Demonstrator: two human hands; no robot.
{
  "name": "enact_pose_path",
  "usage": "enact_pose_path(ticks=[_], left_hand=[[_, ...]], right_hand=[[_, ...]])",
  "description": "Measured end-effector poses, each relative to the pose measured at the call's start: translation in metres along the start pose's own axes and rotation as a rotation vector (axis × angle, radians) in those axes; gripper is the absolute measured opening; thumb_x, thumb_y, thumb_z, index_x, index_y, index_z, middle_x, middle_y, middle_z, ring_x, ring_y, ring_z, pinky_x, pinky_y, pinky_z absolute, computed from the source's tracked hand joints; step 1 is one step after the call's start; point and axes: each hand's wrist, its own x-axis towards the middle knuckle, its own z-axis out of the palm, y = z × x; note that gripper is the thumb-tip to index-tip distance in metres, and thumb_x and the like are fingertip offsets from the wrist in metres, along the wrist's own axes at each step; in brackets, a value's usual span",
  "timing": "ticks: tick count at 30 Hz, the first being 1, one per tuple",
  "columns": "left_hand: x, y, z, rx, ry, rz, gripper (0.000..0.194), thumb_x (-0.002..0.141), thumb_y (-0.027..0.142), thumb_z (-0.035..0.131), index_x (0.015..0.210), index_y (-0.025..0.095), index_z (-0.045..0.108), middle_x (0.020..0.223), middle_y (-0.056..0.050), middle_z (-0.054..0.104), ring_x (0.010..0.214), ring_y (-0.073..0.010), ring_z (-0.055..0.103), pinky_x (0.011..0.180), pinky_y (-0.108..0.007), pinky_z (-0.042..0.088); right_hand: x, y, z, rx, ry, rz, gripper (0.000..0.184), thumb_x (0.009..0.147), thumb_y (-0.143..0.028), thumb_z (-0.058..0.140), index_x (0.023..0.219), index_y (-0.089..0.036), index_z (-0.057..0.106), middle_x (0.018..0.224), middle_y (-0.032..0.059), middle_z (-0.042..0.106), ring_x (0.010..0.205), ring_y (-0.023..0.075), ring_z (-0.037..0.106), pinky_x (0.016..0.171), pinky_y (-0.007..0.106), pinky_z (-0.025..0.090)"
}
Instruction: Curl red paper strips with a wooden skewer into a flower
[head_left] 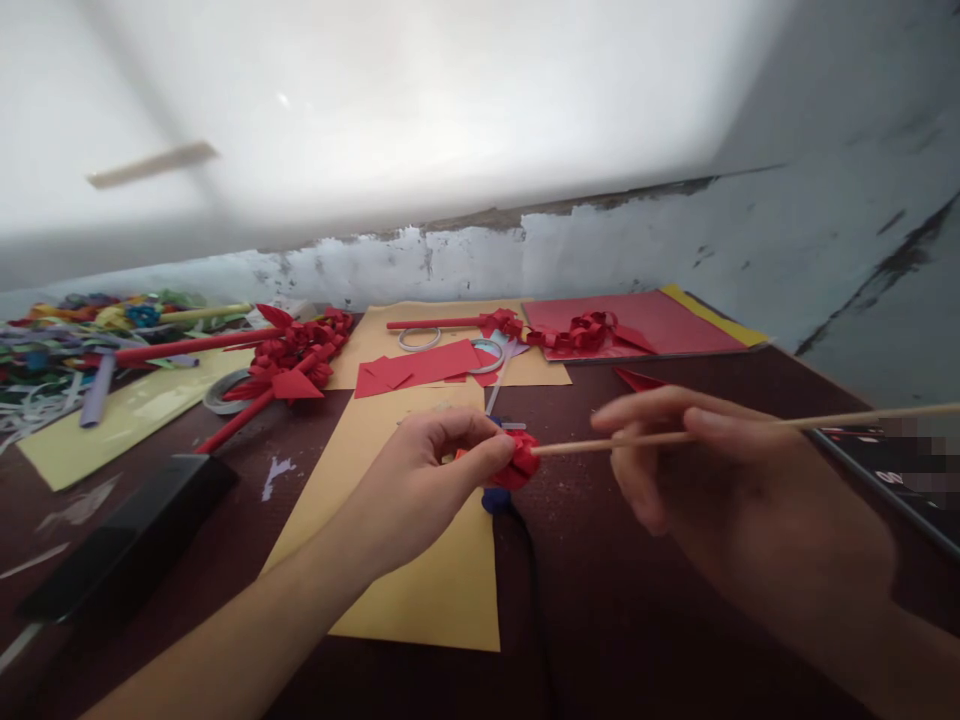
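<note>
Between the thumb and fingers of my left hand (442, 480) is a small red paper flower (524, 460). My right hand (742, 510) grips a thin wooden stick (585, 446), whose near tip touches the flower's right side; whether it goes into the paper I cannot tell. The stick's other end runs out past the right edge. Partly hidden behind my left hand stands a blue tool (496, 499) with a dark cable, its kind unclear. A yellow paper sheet (420, 590) lies beneath my left hand.
Finished red paper flowers (300, 355) lie at left, near a tape roll (226, 392) and a black box (127, 540). Red paper pieces (420, 366) and a red folder (637, 325) lie farther back. Colourful paper scraps (45, 350) pile up at far left. A wall (465, 250) rises behind.
</note>
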Motion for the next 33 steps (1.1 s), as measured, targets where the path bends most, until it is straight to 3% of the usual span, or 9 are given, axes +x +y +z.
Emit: enact_pose_path(ticks=[3, 6, 8, 11, 16, 22, 33], left_hand=[[0.001, -0.001, -0.001, 0.028, -0.002, 0.012, 0.022, 0.096, 0.037, 0.070, 0.088, 0.019, 0.082, 0.085, -0.004, 0.081, 0.083, -0.0171, 0.071, 0.076, -0.027, 0.051], [0.000, 0.000, -0.001, 0.108, 0.012, 0.043, 0.024, 0.096, 0.038, 0.069, 0.089, 0.020, 0.082, 0.084, -0.004, 0.080, 0.082, -0.0181, 0.070, 0.074, -0.028, 0.049], [-0.002, 0.001, 0.001, 0.154, 0.042, 0.062, 0.024, 0.095, 0.038, 0.070, 0.084, 0.020, 0.081, 0.080, -0.003, 0.078, 0.079, -0.0177, 0.068, 0.072, -0.028, 0.048], [-0.007, 0.004, 0.005, 0.177, 0.069, 0.084, 0.022, 0.093, 0.036, 0.071, 0.080, 0.019, 0.079, 0.080, -0.003, 0.076, 0.078, -0.0171, 0.067, 0.071, -0.027, 0.049], [-0.013, 0.006, 0.013, 0.115, 0.080, 0.123, 0.013, 0.088, 0.027, 0.074, 0.079, 0.018, 0.077, 0.087, -0.004, 0.072, 0.082, -0.0164, 0.066, 0.072, -0.023, 0.053], [-0.015, 0.010, 0.014, 0.098, 0.094, 0.110, 0.012, 0.083, 0.025, 0.075, 0.073, 0.018, 0.073, 0.084, -0.004, 0.067, 0.086, -0.0193, 0.063, 0.073, -0.025, 0.054], [-0.015, 0.007, 0.015, 0.133, 0.096, 0.137, 0.018, 0.090, 0.031, 0.074, 0.078, 0.019, 0.076, 0.085, -0.004, 0.068, 0.089, -0.0202, 0.064, 0.077, -0.028, 0.052]], right_hand=[[-0.006, 0.002, 0.006, -0.190, 0.094, -0.152, 0.036, 0.107, -0.022, 0.042, 0.118, -0.026, 0.076, 0.076, 0.0017, 0.075, 0.062, 0.0165, 0.069, 0.054, 0.027, 0.054], [-0.011, 0.009, 0.012, -0.621, 0.057, -0.382, 0.022, 0.104, -0.018, 0.053, 0.112, -0.025, 0.072, 0.104, 0.0034, 0.076, 0.091, 0.0155, 0.073, 0.080, 0.026, 0.059], [-0.013, 0.013, 0.015, -0.790, -0.012, -0.494, 0.012, 0.097, -0.016, 0.066, 0.107, -0.023, 0.069, 0.108, 0.0036, 0.073, 0.100, 0.0143, 0.072, 0.090, 0.023, 0.056], [-0.015, 0.018, 0.017, -0.821, -0.028, -0.559, 0.022, 0.088, -0.016, 0.079, 0.103, -0.022, 0.064, 0.107, 0.0025, 0.071, 0.099, 0.0123, 0.071, 0.091, 0.019, 0.055], [-0.018, 0.020, 0.019, -0.885, 0.014, -0.605, 0.024, 0.089, -0.009, 0.078, 0.101, -0.023, 0.063, 0.105, -0.0004, 0.072, 0.093, 0.0100, 0.072, 0.089, 0.018, 0.057], [-0.020, 0.018, 0.019, -0.922, 0.005, -0.626, 0.028, 0.088, -0.007, 0.077, 0.105, -0.025, 0.063, 0.106, 0.0006, 0.073, 0.091, 0.0142, 0.074, 0.087, 0.024, 0.061], [-0.021, 0.013, 0.018, -0.901, -0.014, -0.654, 0.032, 0.085, -0.006, 0.076, 0.106, -0.026, 0.063, 0.103, 0.0025, 0.074, 0.090, 0.0187, 0.074, 0.081, 0.032, 0.062]])
